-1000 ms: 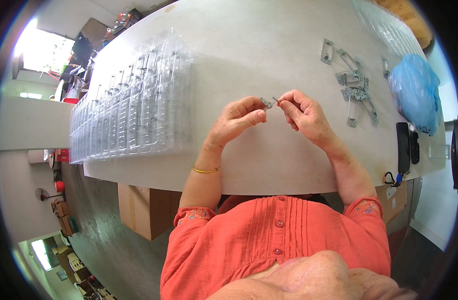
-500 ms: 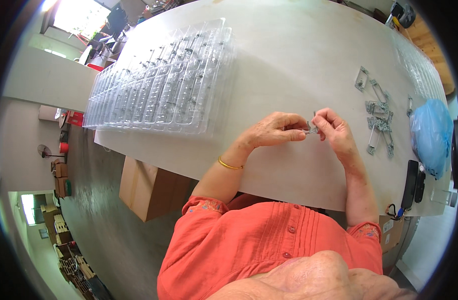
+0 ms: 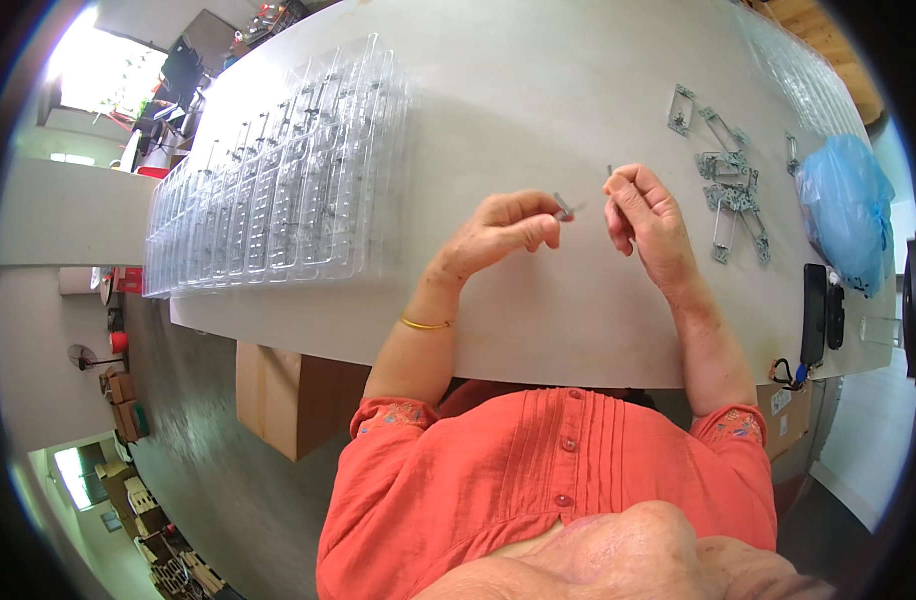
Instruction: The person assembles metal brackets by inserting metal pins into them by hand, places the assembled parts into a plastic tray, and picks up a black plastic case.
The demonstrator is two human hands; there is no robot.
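Now the left hand pinches a small metal clip above the counter, while the right hand pinches a thin pin just beside it, and either tiny part could slip from such light fingertip grips.

A long pale grey desk fills the upper frame. Daylight blazes through a window at the upper left, above a grey floor running down the left side. A cardboard box sits under the desk edge, with more boxes stacked at far left.
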